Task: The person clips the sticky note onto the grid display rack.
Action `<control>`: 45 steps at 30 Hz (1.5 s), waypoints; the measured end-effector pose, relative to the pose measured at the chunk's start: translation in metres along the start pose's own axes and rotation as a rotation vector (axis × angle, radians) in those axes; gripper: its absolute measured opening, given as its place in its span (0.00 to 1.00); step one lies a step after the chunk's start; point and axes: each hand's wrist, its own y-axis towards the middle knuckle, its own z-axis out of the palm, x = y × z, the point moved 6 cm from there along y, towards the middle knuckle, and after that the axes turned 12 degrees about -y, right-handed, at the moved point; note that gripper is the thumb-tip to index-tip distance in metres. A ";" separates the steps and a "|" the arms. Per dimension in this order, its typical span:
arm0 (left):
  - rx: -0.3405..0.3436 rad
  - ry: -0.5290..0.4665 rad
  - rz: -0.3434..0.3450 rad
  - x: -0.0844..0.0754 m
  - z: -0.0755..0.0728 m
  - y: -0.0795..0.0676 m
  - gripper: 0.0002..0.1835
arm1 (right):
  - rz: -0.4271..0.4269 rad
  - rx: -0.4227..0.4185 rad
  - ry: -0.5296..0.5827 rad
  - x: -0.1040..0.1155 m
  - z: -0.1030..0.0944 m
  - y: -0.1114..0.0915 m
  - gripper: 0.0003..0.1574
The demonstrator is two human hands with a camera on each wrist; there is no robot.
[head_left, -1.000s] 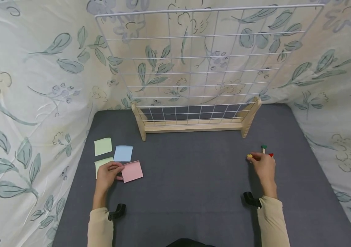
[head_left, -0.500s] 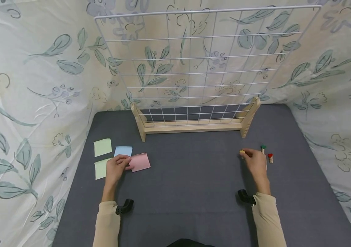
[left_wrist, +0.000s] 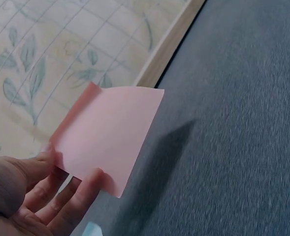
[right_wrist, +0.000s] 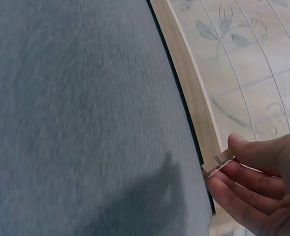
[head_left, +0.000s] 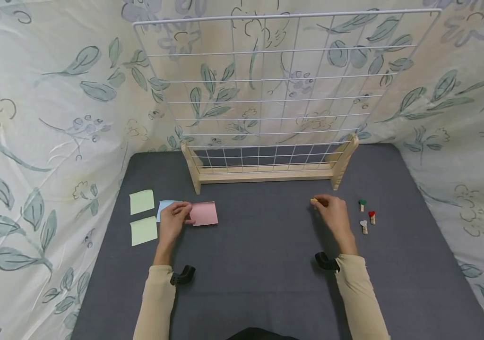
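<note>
A pink sticky note (head_left: 205, 214) is pinched at its left edge by my left hand (head_left: 174, 222). In the left wrist view the note (left_wrist: 110, 132) is raised, its shadow falling on the dark tabletop, with the thumb on one side and fingers on the other. My right hand (head_left: 332, 215) pinches a small wooden clothespin (right_wrist: 217, 163) between thumb and fingers; its metal spring shows in the right wrist view. A bit of yellow shows at the fingertips in the head view. Behind the left hand lies a blue sticky note (head_left: 164, 208), partly hidden.
Two green sticky notes (head_left: 142, 202) lie at the left. Three clothespins, with a green top (head_left: 362, 203), a red heart (head_left: 372, 215) and a white heart (head_left: 363, 224), lie at the right. A white wire grid (head_left: 263, 101) stands at the back on a wooden base (head_left: 267, 177).
My left hand has carried the pink note right and toward the grid. My right hand has moved left and slightly forward with its clothespin, uncovering the red and white ones.
</note>
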 end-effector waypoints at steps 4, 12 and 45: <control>0.006 -0.008 0.010 -0.001 0.007 0.003 0.11 | -0.027 0.008 0.008 0.011 0.001 0.005 0.15; -0.020 0.003 0.022 -0.007 0.016 0.006 0.10 | -0.061 -0.006 0.030 0.031 0.000 0.015 0.15; -0.055 -0.065 0.095 -0.062 0.041 0.029 0.13 | -0.243 -0.036 0.124 0.126 -0.033 0.052 0.13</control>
